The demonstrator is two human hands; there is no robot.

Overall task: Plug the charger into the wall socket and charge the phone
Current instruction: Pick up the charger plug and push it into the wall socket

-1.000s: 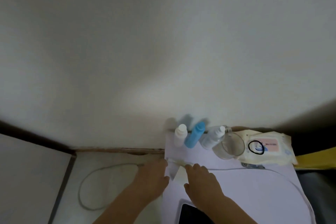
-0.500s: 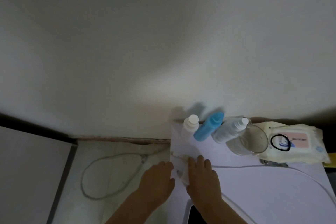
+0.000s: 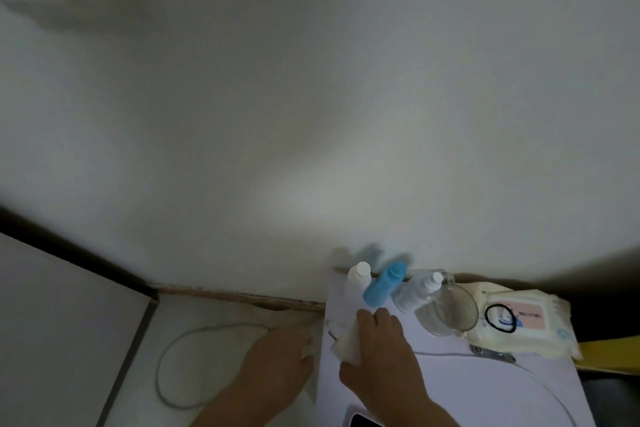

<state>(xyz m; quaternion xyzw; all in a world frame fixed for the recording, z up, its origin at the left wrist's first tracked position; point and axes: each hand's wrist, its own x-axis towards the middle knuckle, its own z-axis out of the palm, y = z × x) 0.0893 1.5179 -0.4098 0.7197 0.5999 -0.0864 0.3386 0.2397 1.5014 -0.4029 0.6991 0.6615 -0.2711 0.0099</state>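
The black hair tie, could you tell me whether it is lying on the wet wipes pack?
Yes, the black hair tie lies flat on top of the wet wipes pack.

This looks like a room in a home. A small white table (image 3: 519, 392) stands against a plain white wall (image 3: 311, 114), crowded with personal things: little bottles (image 3: 382, 288), a glass cup (image 3: 450, 308), a pack of wet wipes (image 3: 519, 319) and a black hair tie (image 3: 500, 318).
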